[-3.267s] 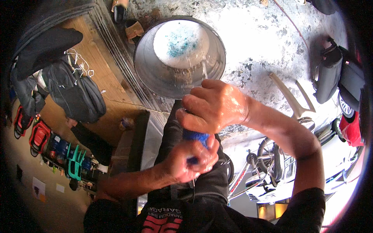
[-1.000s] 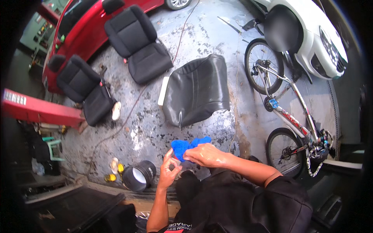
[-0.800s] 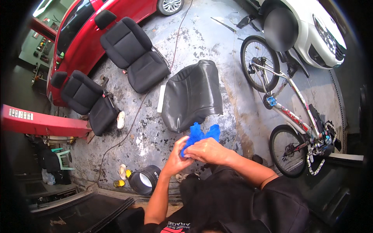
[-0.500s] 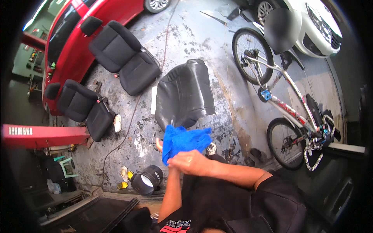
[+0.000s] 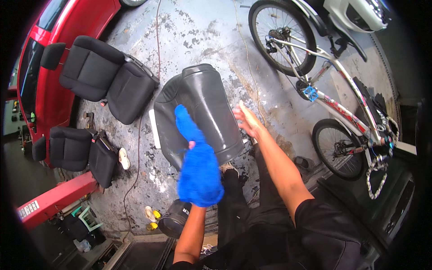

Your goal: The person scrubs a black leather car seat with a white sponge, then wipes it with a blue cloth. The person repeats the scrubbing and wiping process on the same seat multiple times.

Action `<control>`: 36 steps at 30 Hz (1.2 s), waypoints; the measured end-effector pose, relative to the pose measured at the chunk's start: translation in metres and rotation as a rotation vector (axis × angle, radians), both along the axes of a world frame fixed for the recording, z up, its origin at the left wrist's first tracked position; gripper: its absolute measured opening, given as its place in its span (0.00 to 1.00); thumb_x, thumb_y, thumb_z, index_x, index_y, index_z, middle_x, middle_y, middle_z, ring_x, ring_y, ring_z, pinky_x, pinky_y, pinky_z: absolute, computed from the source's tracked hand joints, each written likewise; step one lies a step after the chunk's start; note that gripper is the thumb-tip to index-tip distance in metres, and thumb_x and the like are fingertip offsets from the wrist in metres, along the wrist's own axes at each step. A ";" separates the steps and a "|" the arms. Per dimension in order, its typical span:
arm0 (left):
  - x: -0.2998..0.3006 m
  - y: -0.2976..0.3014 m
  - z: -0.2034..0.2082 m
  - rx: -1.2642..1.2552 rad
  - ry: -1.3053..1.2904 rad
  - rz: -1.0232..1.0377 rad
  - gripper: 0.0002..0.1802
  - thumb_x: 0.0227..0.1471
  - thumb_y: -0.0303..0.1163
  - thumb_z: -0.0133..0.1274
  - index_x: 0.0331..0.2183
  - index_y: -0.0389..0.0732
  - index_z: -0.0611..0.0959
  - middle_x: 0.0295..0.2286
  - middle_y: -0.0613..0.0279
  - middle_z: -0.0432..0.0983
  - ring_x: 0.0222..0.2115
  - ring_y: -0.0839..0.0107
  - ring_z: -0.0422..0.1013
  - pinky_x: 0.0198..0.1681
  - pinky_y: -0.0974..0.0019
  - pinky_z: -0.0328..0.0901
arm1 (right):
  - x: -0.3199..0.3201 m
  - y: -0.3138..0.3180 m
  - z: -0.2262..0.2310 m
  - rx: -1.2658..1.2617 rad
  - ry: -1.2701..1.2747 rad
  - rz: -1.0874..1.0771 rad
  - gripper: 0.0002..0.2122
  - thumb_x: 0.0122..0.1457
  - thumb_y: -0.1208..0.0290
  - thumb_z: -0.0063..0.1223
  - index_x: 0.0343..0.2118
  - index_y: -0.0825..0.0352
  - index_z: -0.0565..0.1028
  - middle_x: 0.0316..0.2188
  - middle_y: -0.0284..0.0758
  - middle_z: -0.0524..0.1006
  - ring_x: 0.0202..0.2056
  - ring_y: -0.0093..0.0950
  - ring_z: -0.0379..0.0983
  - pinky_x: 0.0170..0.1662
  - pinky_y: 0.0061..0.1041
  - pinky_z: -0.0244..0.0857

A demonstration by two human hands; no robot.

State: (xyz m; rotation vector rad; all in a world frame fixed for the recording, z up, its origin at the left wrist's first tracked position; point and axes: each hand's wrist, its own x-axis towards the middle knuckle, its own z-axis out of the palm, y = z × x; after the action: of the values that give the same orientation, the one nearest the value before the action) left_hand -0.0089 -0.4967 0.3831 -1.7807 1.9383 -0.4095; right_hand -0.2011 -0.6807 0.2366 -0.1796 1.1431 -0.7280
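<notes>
A blue cloth covers my left hand and hides nearly all of it. Only a fingertip shows through a fold, and one end of the cloth trails over a glossy black car seat piece. That piece, leather-like and curved, rests on the floor in front of my feet. My right hand is stretched out by its right side, fingers apart and holding nothing; whether it touches the piece I cannot tell.
Two black fabric car seats stand to the left beside a red car. On the right is a white bicycle. A black bucket sits near my left forearm. A dark cable crosses the worn grey floor.
My right hand has let go of the cloth and moved right and forward. The cloth now drapes over my left hand, its end over the seat piece. My view has shifted.
</notes>
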 end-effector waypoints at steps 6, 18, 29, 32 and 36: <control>-0.039 -0.103 -0.043 -0.112 0.486 0.209 0.34 0.67 0.41 0.41 0.70 0.40 0.63 0.73 0.43 0.45 0.73 0.45 0.42 0.74 0.37 0.35 | 0.042 0.026 0.005 -0.386 0.089 0.124 0.10 0.67 0.71 0.61 0.48 0.66 0.74 0.41 0.29 0.80 0.42 0.17 0.76 0.49 0.22 0.70; 0.035 -0.304 0.030 -0.181 0.493 -0.075 0.34 0.68 0.42 0.42 0.70 0.44 0.63 0.71 0.44 0.52 0.72 0.48 0.49 0.72 0.40 0.45 | -0.011 -0.033 0.067 -0.350 -0.343 0.118 0.16 0.73 0.63 0.49 0.56 0.69 0.73 0.56 0.31 0.73 0.55 0.21 0.70 0.61 0.28 0.62; -0.053 -0.191 -0.014 -0.128 0.874 0.202 0.37 0.61 0.42 0.54 0.69 0.46 0.66 0.71 0.42 0.48 0.72 0.38 0.45 0.70 0.30 0.43 | 0.057 -0.083 0.083 -0.121 -0.152 -0.018 0.19 0.73 0.58 0.45 0.53 0.69 0.78 0.48 0.38 0.81 0.45 0.26 0.79 0.49 0.28 0.74; -0.075 -0.118 -0.055 -0.191 1.547 0.655 0.37 0.60 0.36 0.54 0.68 0.42 0.66 0.71 0.39 0.46 0.71 0.36 0.47 0.69 0.31 0.47 | 0.072 -0.075 0.076 -0.046 -0.181 -0.028 0.21 0.74 0.55 0.43 0.53 0.69 0.78 0.47 0.38 0.82 0.44 0.28 0.80 0.48 0.28 0.74; -0.134 -0.076 -0.020 -0.143 1.573 0.585 0.37 0.59 0.30 0.53 0.68 0.38 0.65 0.71 0.40 0.48 0.70 0.42 0.51 0.68 0.34 0.51 | 0.071 -0.088 0.067 -0.080 0.023 0.010 0.27 0.76 0.48 0.38 0.57 0.69 0.76 0.50 0.40 0.81 0.47 0.32 0.79 0.53 0.30 0.72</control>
State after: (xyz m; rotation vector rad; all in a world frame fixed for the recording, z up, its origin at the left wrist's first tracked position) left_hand -0.1426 -0.5725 0.3630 -2.9893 1.8628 1.5040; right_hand -0.1304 -0.7687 0.3035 -0.2614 1.1346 -0.7652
